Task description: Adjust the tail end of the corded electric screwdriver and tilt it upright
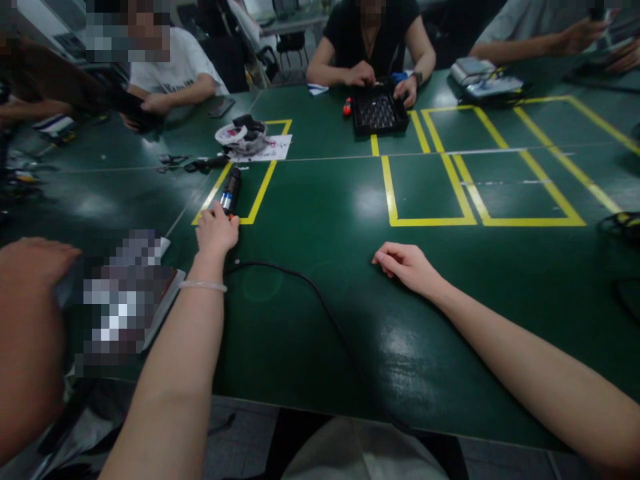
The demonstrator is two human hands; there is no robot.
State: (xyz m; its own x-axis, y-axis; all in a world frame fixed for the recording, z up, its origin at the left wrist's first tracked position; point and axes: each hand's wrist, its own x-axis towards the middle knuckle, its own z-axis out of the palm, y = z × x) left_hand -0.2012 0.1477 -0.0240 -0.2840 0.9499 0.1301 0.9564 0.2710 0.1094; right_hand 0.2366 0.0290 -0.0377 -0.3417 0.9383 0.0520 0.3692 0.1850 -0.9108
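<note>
My left hand [219, 228], with a pale band on its wrist, lies over the near end of a black cylindrical tool [231, 188]. The tool has a blue and silver band and a bit of orange by my fingers; its exact kind is unclear. My fingers curl round it, and the gripped part is hidden. A black cable [313, 283] emerges near this hand and curves over the green table [320, 200] to the front edge. My right hand [403, 263] rests on the table, loosely curled, with nothing visible in it.
Yellow tape outlines [433, 221] mark the table. Beyond my left hand lie a roll of tape [231, 135] and a paper sheet [281, 147]. Across, a person handles a black tray [380, 119] of small parts. Another person's arm [33, 333] reaches in at left, beside a blurred-out object [125, 300].
</note>
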